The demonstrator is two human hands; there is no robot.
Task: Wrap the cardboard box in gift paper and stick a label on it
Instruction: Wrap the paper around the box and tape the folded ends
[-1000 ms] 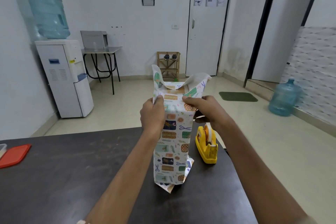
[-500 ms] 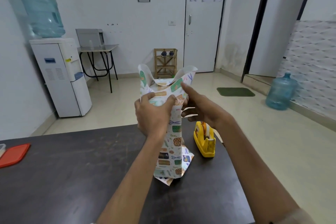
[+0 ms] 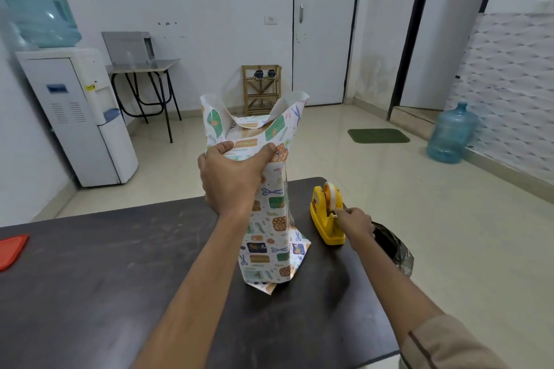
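One cardboard box (image 3: pixel 248 132) stands on end on the dark table (image 3: pixel 90 272), near its right edge, sleeved in gift paper (image 3: pixel 269 219) whose top flaps are unfolded, a strip of cardboard showing between them. To tape this well, I should pin the seam flat and taut, then draw a short length of tape straight off and tear it cleanly. My left hand (image 3: pixel 230 177) wraps around the upper part, thumb and fingers closed on the paper. My right hand (image 3: pixel 353 223) pinches the tape end at the yellow tape dispenser (image 3: pixel 325 213) just beside the box.
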